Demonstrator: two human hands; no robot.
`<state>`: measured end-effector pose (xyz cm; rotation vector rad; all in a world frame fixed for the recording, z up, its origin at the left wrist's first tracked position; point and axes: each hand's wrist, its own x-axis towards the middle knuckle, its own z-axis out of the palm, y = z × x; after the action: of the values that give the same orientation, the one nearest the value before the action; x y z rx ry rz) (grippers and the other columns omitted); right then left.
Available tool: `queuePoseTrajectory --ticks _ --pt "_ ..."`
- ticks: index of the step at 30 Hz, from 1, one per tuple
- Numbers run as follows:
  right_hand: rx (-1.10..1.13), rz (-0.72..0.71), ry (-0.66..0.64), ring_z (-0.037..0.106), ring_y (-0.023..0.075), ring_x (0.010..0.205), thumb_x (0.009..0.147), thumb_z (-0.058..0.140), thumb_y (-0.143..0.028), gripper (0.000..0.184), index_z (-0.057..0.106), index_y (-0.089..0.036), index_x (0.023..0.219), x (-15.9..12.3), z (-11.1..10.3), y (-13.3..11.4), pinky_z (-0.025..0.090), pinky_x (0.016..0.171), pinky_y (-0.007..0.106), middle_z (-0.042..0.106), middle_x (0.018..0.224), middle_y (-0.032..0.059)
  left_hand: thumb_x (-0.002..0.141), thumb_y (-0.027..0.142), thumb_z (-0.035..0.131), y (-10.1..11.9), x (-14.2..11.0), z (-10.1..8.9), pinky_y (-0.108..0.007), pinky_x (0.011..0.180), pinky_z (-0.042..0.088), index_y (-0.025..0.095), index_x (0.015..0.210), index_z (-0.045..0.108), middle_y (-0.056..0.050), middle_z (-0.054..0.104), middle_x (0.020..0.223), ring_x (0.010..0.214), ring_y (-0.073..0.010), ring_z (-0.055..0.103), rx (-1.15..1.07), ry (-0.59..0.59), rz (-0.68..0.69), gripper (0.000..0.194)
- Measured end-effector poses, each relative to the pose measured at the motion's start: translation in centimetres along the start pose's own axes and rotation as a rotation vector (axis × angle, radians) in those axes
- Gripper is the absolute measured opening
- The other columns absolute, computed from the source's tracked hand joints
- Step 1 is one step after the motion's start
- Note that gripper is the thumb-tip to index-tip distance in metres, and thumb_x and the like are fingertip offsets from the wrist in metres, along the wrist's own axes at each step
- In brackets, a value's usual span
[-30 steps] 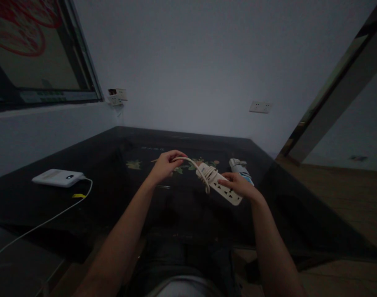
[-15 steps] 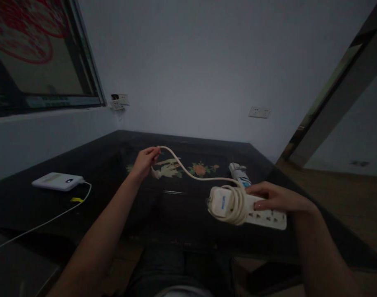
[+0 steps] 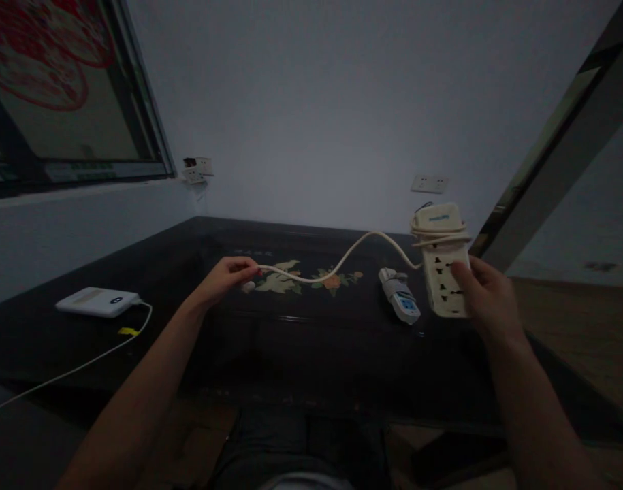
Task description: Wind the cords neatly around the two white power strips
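Observation:
My right hand [image 3: 487, 296] grips a white power strip [image 3: 442, 262], held upright above the dark table's right side, with a few turns of its cord still wound near the top. The cream cord [image 3: 342, 262] runs leftward in a sagging arc to my left hand [image 3: 224, 275], which pinches the cord close to its plug end over the table's flower pattern. Both forearms reach out from the bottom of the view.
A dark glass-topped table [image 3: 188, 340] fills the foreground. A white power bank [image 3: 97, 301] with a white cable [image 3: 76, 367] lies at left. A small white and blue device [image 3: 400, 299] rests near the power strip. Wall sockets [image 3: 429, 183] sit on the far wall; a window [image 3: 60, 88] is at left.
My right hand lifted the power strip up and to the right, turning it upright. More cord has come unwound and stretches between my hands. My left hand stayed holding the cord end.

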<state>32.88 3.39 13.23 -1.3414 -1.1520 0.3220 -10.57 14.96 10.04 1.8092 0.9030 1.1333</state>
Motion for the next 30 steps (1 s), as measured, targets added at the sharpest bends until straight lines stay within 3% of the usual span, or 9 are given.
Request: queuePoseTrajectory --ticks 7,11,14,17,20,22,24,27,30 --pt "0.254 -0.156 -0.017 0.066 0.0169 0.067 0.073 0.071 -0.046 0.035 0.067 -0.019 0.096 0.2 1.0 -3.8 0.051 0.06 0.026 0.071 0.081 0.0027 0.085 0.046 0.052 0.3 -0.9 3.1 -0.019 0.048 0.034 0.012 0.081 0.07 0.001 0.053 0.054 0.049 -0.0094 0.047 0.286 -0.43 0.018 0.039" --pt "0.289 -0.225 -0.087 0.067 0.0186 0.064 0.068 0.073 -0.05 0.036 0.067 -0.019 0.086 1.5 0.2 -4.8 0.05 0.054 0.027 0.072 0.075 0.0035 0.088 0.038 0.051 0.4 -1.9 4.5 -0.022 0.066 0.043 0.015 0.082 0.071 -0.005 0.069 0.073 0.069 -0.0142 0.061 0.536 -0.553 0.148 0.03" --pt "0.34 -0.25 -0.115 0.068 0.0221 0.063 0.061 0.075 -0.055 0.041 0.066 -0.02 0.079 2.0 -0.9 -5.3 0.053 0.052 0.03 0.071 0.069 0.0039 0.088 0.033 0.051 -0.6 -1.9 5.1 -0.026 0.07 0.044 0.02 0.088 0.071 -0.007 0.072 0.082 0.078 -0.0185 0.065 0.887 -0.517 0.167 0.025" --pt "0.354 -0.246 -0.117 0.069 0.0246 0.062 0.057 0.078 -0.054 0.041 0.066 -0.021 0.076 2.0 -1.9 -6.1 0.054 0.052 0.033 0.071 0.067 0.0038 0.087 0.032 0.049 -2.3 -0.2 4.7 -0.029 0.07 0.045 0.021 0.089 0.069 -0.01 0.071 0.085 0.082 -0.0239 0.066 1.215 -0.333 0.05 0.023" --pt "0.335 -0.219 -0.139 0.069 0.0263 0.061 0.055 0.079 -0.055 0.041 0.066 -0.022 0.075 1.6 -2.4 -6.9 0.054 0.049 0.034 0.071 0.066 0.0048 0.089 0.033 0.045 -3.2 3.2 3.1 -0.032 0.07 0.046 0.02 0.096 0.064 -0.013 0.07 0.091 0.084 -0.0267 0.067 1.317 -0.127 -0.118 0.024" --pt "0.324 -0.2 -0.148 0.069 0.0267 0.06 0.053 0.08 -0.056 0.041 0.066 -0.022 0.073 1.4 -2.4 -7.3 0.054 0.048 0.035 0.07 0.064 0.005 0.089 0.033 0.046 -3.1 5.7 1.7 -0.03 0.068 0.046 0.019 0.096 0.06 -0.012 0.07 0.088 0.081 -0.0246 0.067 1.226 0.01 -0.168 0.022" --pt "0.313 -0.182 -0.137 0.069 0.0266 0.06 0.052 0.08 -0.056 0.04 0.066 -0.024 0.072 1.3 -2.3 -7.4 0.055 0.048 0.035 0.07 0.063 0.0045 0.087 0.03 0.048 -2.6 7.9 0.5 -0.026 0.064 0.045 0.019 0.093 0.057 -0.006 0.068 0.075 0.069 -0.0188 0.066 0.988 0.094 -0.2 0.015" --pt "0.29 -0.147 -0.104 0.068 0.0251 0.057 0.05 0.08 -0.057 0.043 0.066 -0.024 0.072 1.4 -2.3 -7.1 0.054 0.045 0.033 0.07 0.066 0.0041 0.086 0.028 0.049 -1.3 9.8 -0.9 -0.022 0.055 0.043 0.017 0.09 0.053 0.0 0.059 0.06 0.052 -0.0125 0.057 0.518 0.088 -0.182 0.012" --pt "0.262 -0.09 -0.049 0.065 0.0228 0.052 0.048 0.081 -0.058 0.048 0.067 -0.023 0.077 1.8 -2.5 -6.7 0.052 0.042 0.031 0.071 0.069 0.005 0.085 0.033 0.052 0.3 9.6 -2.0 -0.02 0.049 0.038 0.016 0.092 0.055 0.007 0.04 0.049 0.041 -0.0071 0.039 0.09 -0.026 -0.089 0.019"
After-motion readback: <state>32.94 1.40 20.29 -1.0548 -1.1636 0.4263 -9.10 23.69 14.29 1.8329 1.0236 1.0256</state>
